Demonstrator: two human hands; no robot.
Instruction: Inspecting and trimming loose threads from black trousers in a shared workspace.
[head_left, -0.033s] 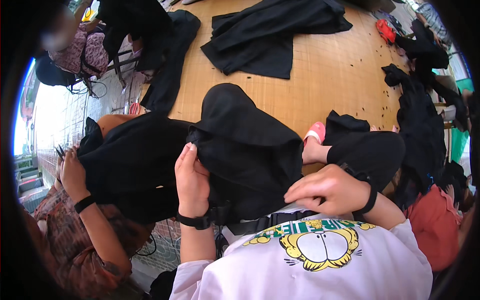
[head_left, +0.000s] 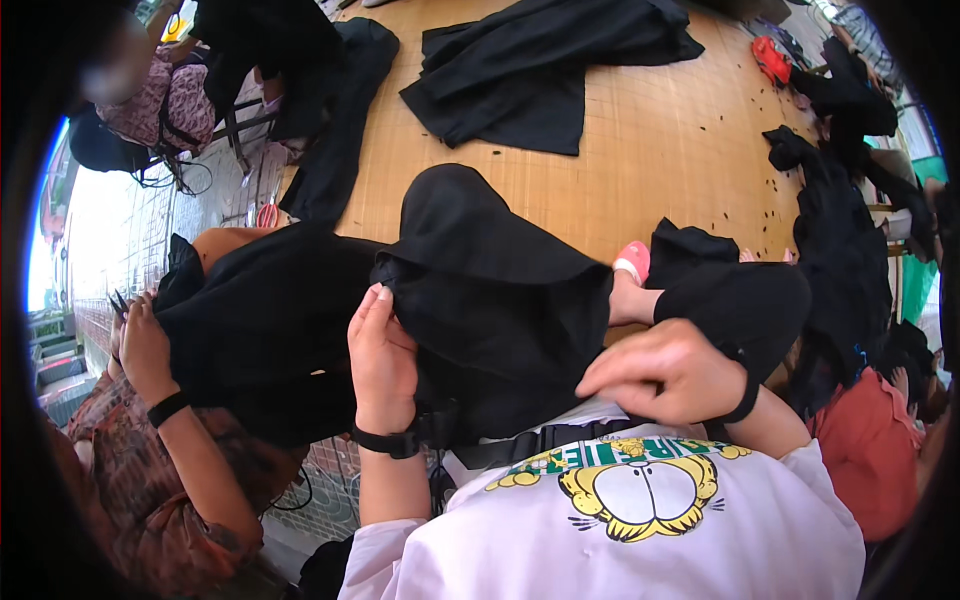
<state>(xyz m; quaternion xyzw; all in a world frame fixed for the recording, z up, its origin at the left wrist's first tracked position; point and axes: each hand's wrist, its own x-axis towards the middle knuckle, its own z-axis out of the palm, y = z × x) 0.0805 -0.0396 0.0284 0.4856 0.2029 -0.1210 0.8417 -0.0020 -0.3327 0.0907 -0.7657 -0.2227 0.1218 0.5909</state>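
Black cloth lies across my lap, bunched and folded, with a rounded bulge at its far end. My left hand is closed on the cloth's left edge, pinching it between thumb and fingers. To the right, my right hand hovers just above the near right part of the cloth. Its fingers are drawn together and slightly blurred, pointing left; anything between the fingertips is too small to make out.
Beyond my lap, a tan mat carries more black cloth and small dark specks. At left, a co-worker's hand holds a small dark pointed tool. Red-handled scissors lie further off; a pink-and-white shoe is close by.
My right hand has shifted slightly right and away from the cloth, its fingers more gathered. My left hand keeps its pinch in nearly the same place.
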